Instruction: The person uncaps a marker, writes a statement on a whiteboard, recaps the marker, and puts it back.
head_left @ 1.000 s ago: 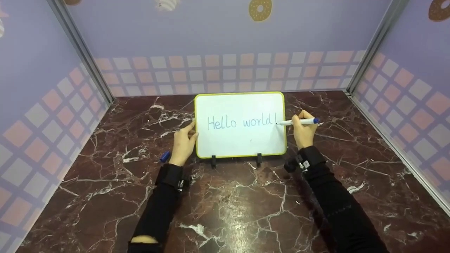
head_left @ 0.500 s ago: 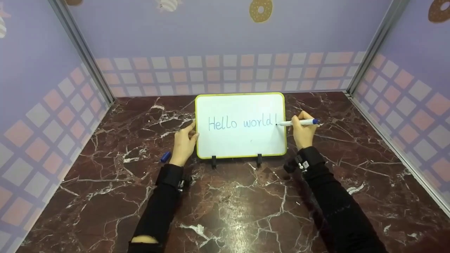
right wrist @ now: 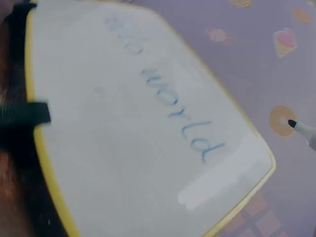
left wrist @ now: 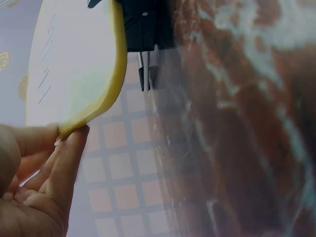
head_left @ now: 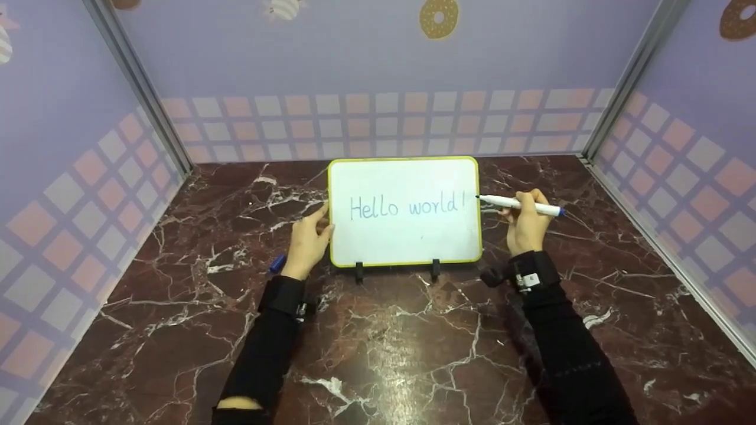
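Note:
A whiteboard point(head_left: 407, 242) with a yellow frame leans on a black stand and bears the blue words "Hello world!". My left hand point(head_left: 306, 243) pinches the board's left edge between thumb and fingers, as the left wrist view also shows on the yellow frame point(left wrist: 116, 59). To the right of the board, my right hand point(head_left: 528, 229) grips a white marker point(head_left: 502, 202) with a blue end. The uncapped dark tip point(right wrist: 292, 123) points left, near the board's right edge in the head view; the right wrist view does not show the hand itself.
A blue marker cap point(head_left: 277, 263) lies on the dark red marbled table point(head_left: 390, 354), left of my left hand. Black stand feet point(head_left: 359, 273) stick out in front of the board. Purple patterned walls point(head_left: 354, 59) stand behind and at both sides.
My right hand has drawn the marker to the right and slightly up, away from the exclamation mark, and its tip has tilted upward. The left hand and board stay almost still.

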`<state>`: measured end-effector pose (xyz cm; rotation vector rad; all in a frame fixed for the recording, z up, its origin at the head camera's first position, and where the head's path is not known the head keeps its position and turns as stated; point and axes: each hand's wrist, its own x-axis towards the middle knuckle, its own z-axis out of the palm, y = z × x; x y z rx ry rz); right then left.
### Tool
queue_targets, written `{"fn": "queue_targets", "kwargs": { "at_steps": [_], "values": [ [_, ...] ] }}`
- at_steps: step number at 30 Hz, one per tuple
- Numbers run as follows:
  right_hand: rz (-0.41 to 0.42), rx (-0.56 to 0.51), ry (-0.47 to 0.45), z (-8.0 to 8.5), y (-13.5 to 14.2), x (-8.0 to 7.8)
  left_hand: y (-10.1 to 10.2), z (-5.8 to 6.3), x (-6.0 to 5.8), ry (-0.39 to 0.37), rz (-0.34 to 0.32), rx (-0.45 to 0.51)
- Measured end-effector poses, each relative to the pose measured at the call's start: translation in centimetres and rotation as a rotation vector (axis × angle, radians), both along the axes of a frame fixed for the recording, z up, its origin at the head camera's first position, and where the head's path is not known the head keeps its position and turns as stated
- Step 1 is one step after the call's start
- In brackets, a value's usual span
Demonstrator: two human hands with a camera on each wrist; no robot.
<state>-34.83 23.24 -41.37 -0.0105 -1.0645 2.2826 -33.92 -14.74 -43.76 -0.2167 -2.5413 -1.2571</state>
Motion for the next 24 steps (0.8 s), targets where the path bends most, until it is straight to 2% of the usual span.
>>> {"fn": "queue_targets", "kwargs": {
  "at_steps": [3,6,9,12,14,16,20,24],
  "values": [
    [0.057,-0.049,0.004,0.1,-0.1,0.6,-0.9,0.5,0.0,0.012,0.029,-0.094],
    [0.093,-0.063,0.006,0.1,-0.2,1.0,-2.1,1.3,0.3,-0.022,0.085,-0.280],
    [0.109,-0.078,0.010,0.1,-0.2,1.2,-3.4,2.3,1.1,-0.164,0.121,-0.463],
    [0.110,-0.087,0.011,0.2,-0.4,1.2,-4.5,3.1,1.8,-0.362,0.137,-0.564],
    [0.106,-0.079,0.009,0.1,-0.4,1.2,-5.1,3.3,2.0,-0.450,0.150,-0.601],
    [0.105,-0.082,0.008,0.1,-0.5,1.2,-5.5,3.3,2.0,-0.501,0.165,-0.624],
    [0.106,-0.090,0.003,0.0,-0.5,1.2,-5.9,2.7,1.7,-0.537,0.184,-0.648],
    [0.112,-0.098,0.000,0.0,-0.5,1.2,-6.0,1.9,1.4,-0.540,0.204,-0.646]
  ]
}}
